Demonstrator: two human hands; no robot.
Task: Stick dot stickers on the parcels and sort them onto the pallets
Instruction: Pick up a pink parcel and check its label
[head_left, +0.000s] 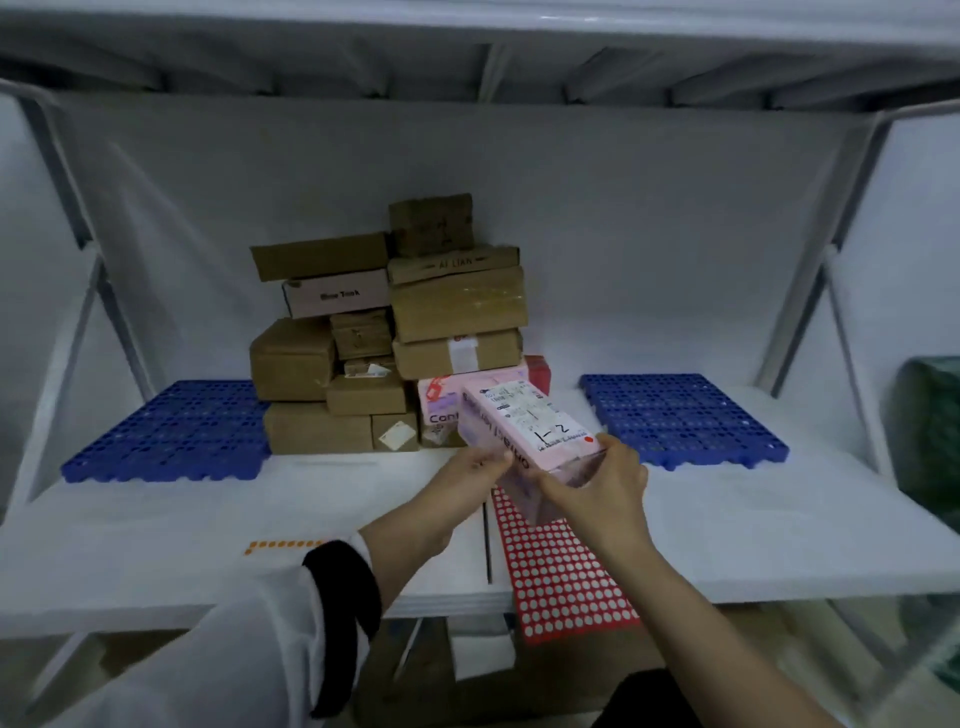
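Observation:
A pink parcel (524, 436) with a white label marked "1-2" and a red dot sticker near its right corner is held above the table's middle. My left hand (475, 465) grips its left side from below. My right hand (605, 480) grips its near right end, thumb on top by the red dot. A red dot sticker sheet (561, 577) lies under the parcel at the table's front edge. An orange dot strip (283, 545) lies to the left. Blue pallets sit at the left (166, 431) and right (680, 415).
A stack of brown and pink parcels (395, 332) stands at the back centre between the pallets. The white table (156, 530) is framed by metal struts at both sides. A green object (930, 431) sits at the far right.

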